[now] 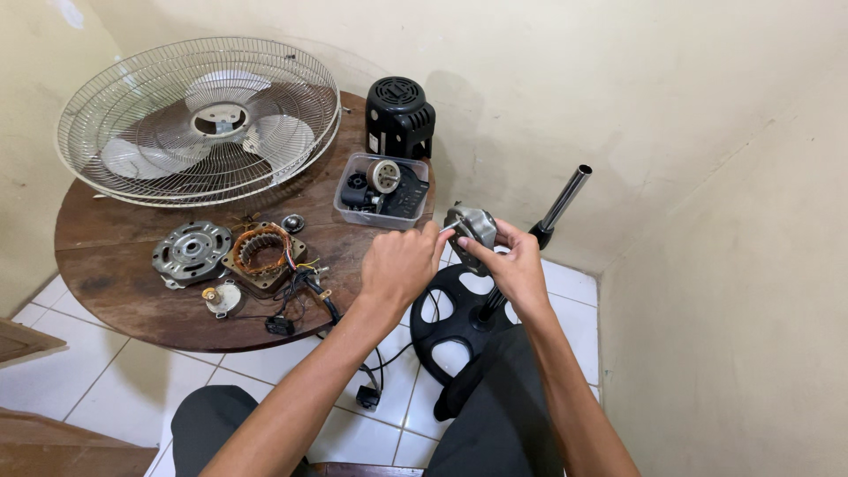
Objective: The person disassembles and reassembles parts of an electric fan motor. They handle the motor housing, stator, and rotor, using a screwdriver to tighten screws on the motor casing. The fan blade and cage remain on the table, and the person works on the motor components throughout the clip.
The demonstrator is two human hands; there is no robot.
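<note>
The right hand [517,265] is holding a small grey metal motor part [473,225], with its fingers curled around the far side of it. The left hand [402,261] is closed loosely, and its fingertips are pinching the near edge of the same part. The part is sitting between the two hands, just past the edge of the round wooden table [115,265]. I cannot tell which way its long side is pointing. Below the hands, a black fan stand [450,309] is lying on the floor.
</note>
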